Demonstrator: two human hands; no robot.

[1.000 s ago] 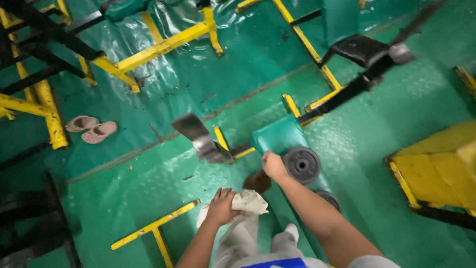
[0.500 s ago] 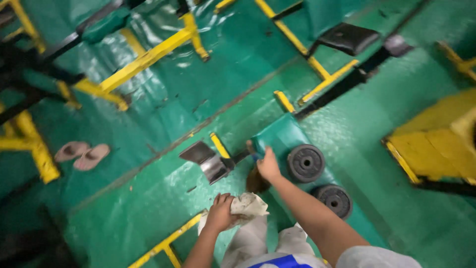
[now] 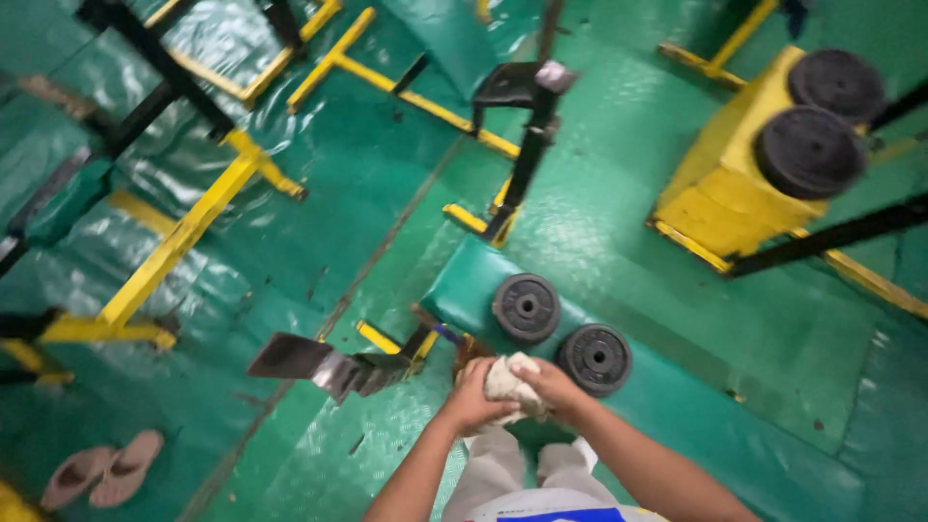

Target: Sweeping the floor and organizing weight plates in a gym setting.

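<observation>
Cloth (image 3: 509, 385), off-white and crumpled, is now gripped between both hands in front of the body. Half a second ago the right hand (image 3: 553, 385) was extended to the green padded bench (image 3: 464, 285); it has since returned to the cloth, and its fingers curl closed on it. The left hand (image 3: 471, 394) likewise holds the cloth with closed fingers. Two black weight plates (image 3: 559, 333) lie on the bench just beyond the fingertips, untouched. Pink sandals (image 3: 101, 469) lie well apart to the left.

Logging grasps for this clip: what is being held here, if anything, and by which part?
A crumpled pale cloth, bunched between both hands: left hand grips its left side, right hand its right side.
</observation>
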